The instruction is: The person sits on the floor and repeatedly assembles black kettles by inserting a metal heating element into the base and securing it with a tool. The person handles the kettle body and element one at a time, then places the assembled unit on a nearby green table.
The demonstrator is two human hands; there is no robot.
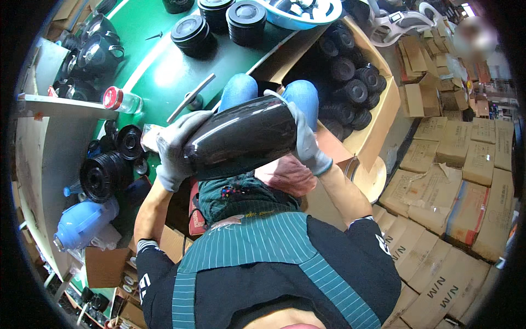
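A large glossy black cylindrical housing (241, 140) lies sideways across my lap, held between both hands. My left hand (179, 147), in a grey work glove, is closed round its left end. Against its right end presses my right hand (308, 141), gloved too, with its fingers round the far edge. What is inside the housing cannot be seen. Just beyond my left hand, a thin flat metal bar (190, 97) sits over a small dark stand on the green table (156, 79). A clear jar with a red lid (118, 100) lies on its side farther left.
Stacks of round black lids (192, 33) stand on the table's far side, near a blue basin (312, 19) of parts. An open carton (378, 118) of black round parts is at right. Black discs (101, 172) and a blue jug (85, 223) are at left. Cardboard boxes (422, 192) cover the right.
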